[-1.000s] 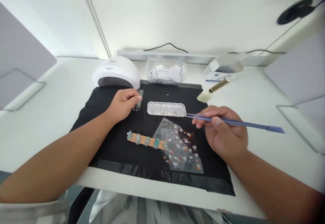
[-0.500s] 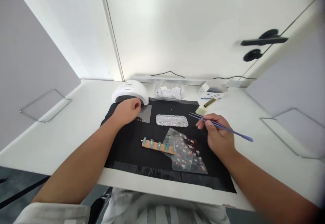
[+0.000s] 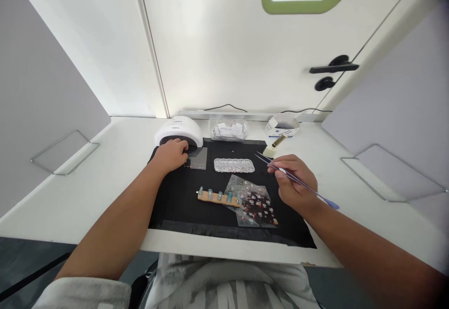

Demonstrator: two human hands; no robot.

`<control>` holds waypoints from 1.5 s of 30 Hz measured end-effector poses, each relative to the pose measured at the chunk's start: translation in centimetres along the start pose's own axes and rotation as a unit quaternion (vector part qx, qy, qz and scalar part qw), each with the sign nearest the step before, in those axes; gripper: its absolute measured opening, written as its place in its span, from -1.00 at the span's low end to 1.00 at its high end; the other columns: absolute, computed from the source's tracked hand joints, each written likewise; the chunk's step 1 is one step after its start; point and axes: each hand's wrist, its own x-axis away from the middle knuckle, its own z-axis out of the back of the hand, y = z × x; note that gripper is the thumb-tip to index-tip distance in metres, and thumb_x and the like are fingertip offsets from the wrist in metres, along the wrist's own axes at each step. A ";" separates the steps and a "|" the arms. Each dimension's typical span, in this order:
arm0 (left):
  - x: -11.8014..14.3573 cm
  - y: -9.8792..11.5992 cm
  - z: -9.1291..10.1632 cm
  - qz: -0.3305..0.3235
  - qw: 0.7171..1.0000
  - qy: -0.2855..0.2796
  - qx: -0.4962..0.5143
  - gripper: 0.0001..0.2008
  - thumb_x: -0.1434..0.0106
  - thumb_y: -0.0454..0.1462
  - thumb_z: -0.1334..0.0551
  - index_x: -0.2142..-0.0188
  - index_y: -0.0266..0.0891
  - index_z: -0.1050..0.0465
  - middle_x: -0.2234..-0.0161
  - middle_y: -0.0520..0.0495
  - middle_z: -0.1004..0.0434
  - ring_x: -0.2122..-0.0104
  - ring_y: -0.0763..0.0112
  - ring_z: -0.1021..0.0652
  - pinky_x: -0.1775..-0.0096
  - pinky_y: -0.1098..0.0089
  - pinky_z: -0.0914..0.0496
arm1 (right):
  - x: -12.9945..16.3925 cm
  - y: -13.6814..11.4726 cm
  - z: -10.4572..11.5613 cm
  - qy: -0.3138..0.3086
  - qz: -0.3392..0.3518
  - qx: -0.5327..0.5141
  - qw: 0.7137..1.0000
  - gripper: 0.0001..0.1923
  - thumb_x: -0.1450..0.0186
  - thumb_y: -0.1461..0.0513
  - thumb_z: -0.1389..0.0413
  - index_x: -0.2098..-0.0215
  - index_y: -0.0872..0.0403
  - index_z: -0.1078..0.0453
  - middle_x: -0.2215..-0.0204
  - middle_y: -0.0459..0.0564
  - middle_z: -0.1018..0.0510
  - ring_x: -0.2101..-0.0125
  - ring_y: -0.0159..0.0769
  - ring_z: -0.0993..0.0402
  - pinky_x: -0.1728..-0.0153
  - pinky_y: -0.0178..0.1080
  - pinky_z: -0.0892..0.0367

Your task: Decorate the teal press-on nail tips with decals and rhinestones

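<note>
My right hand (image 3: 296, 176) grips blue-purple tweezers (image 3: 305, 183), whose tips point up and left toward a clear compartment case (image 3: 234, 165) of small decorations. My left hand (image 3: 171, 154) is palm down beside a clear sticker sheet (image 3: 199, 158), with its fingers loosely bent and apart. Whether the fingertips touch the sheet is hard to see. Near the middle, a wooden strip (image 3: 213, 197) carries several glossy teal nail tips (image 3: 229, 197). Its right end overlaps other patterned sticker sheets (image 3: 257, 206). All of these are on or above a black mat (image 3: 175, 206).
Behind my left hand stands a white nail lamp (image 3: 180, 129). Along the back are a clear box of white packets (image 3: 228, 130), an opened white carton (image 3: 281, 125) and a pale bottle with a gold part (image 3: 275, 146). A white table (image 3: 115, 159) carries the mat.
The view has shifted slightly. My left hand has gone from a closed, raised shape to lower, more spread fingers near the sheet. The tweezers stay in my right hand.
</note>
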 end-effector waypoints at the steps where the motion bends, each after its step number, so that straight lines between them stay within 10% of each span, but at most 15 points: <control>1: 0.0 -0.1 0.0 -0.003 1.000 -0.008 -0.004 -0.68 -0.37 -0.17 -0.18 -0.05 -0.26 -0.36 -0.03 -0.17 -0.42 0.06 0.26 -0.51 0.05 0.14 -0.48 | -0.4 -0.2 0.0 0.002 0.012 0.001 1.000 -0.78 -0.25 0.34 -0.13 0.14 0.00 -0.43 0.27 0.00 -0.52 0.39 -0.29 -0.51 0.35 -0.16 -0.44; 12: 0.1 0.0 -0.8 -0.150 0.987 -0.061 0.001 -0.64 -0.36 -0.16 -0.19 -0.08 -0.27 -0.34 -0.06 -0.18 -0.40 0.02 0.21 -0.49 0.01 0.09 -0.46 | -2.7 1.2 -3.5 0.015 0.031 -0.047 0.998 -0.77 -0.29 0.31 -0.10 0.09 -0.02 -0.38 0.24 0.00 -0.50 0.37 -0.29 -0.50 0.33 -0.14 -0.44; 25: -0.3 0.1 -1.6 -0.121 0.986 -0.111 0.032 -0.30 -0.27 -0.05 -0.22 -0.34 -0.02 -0.04 -0.32 -0.10 -0.16 -0.23 0.00 -0.22 -0.21 0.08 -0.17 | -1.4 2.3 -3.8 -0.036 -0.002 -0.096 0.995 -0.82 -0.30 0.30 -0.07 0.13 0.00 -0.37 0.32 0.02 -0.51 0.31 -0.24 -0.49 0.32 -0.15 -0.45; 45: 1.1 2.2 0.4 -0.132 0.990 -0.018 0.038 -0.57 -0.29 -0.26 -0.06 -0.15 -0.10 -0.33 0.01 -0.10 -0.52 0.08 0.16 -0.54 0.08 0.25 -0.40 | -0.8 0.8 -4.6 0.030 -0.055 -0.209 0.976 -0.82 -0.38 0.21 -0.02 0.10 -0.07 -0.43 0.35 -0.06 -0.56 0.35 -0.27 -0.53 0.08 0.04 -0.46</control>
